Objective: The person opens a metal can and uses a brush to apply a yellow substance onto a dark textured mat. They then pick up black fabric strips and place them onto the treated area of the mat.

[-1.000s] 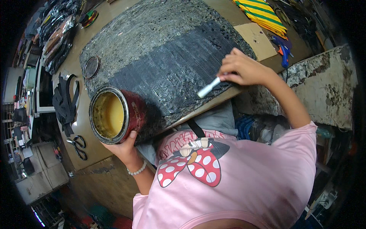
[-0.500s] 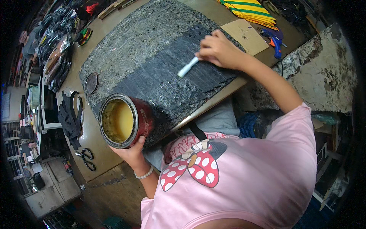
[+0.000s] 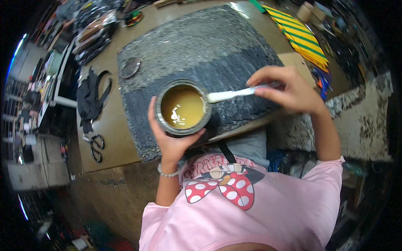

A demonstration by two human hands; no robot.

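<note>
Holding a round metal tin in the left hand, opening that hand wide around it, stretching fingers up its left side and laying the thumb along its lower right, near the front edge of a mottled grey slab. Facing its open mouth toward the head view, showing a ridged grey rim and a glossy yellow liquid inside (catching bright white glints toward the lower left). Hiding most of the outer wall at this angle, and leaving contact between tin and slab impossible to tell. Pinching a pale brush-like tool in the right hand, closing thumb and fingers on its far end. Pointing its broader off-white tip left, meeting the right side of the rim in view, touching or merely overlapping being hard to tell. Working above a band of dark strips, looking nearly black against the speckled grey behind. Wearing a pale beaded bracelet on the left wrist. Seeing, too, a dark round lid on the slab's left part, and black straps and scissors lying left of the slab on the brown table.
</note>
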